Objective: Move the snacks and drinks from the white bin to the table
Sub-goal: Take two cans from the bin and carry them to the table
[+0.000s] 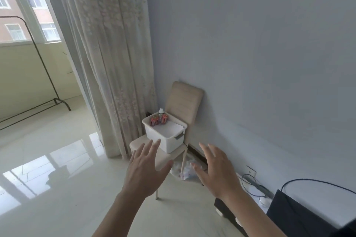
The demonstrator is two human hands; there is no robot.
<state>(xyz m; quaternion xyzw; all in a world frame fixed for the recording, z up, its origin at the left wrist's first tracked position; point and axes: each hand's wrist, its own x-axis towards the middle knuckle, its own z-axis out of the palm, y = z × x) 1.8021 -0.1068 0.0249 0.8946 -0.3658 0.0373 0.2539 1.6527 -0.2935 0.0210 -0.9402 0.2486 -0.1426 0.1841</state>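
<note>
1. Lower centre of the frame: the left hand (146, 169) and right hand (217, 171) are stretched forward, palms down. The fingers are straight and spread apart, holding nothing.
2. Just beyond the fingertips, a chair (183, 100) stands against the wall, with a crumpled plastic bag (183, 171) on the floor beneath it.
3. On the seat sits the white bin (165, 140), open-topped and clear of both hands.
4. In the bin's far-left corner are red snack packets (158, 120) and a bottle (161, 111), its white cap poking above the rim.
5. This looks like the approach. The best way in is over the open top, one hand steadying the rim so the light bin doesn't slide. The other hand should grip the bottle below its cap and lift straight up.
6. I can't pick out a table for certain.
</note>
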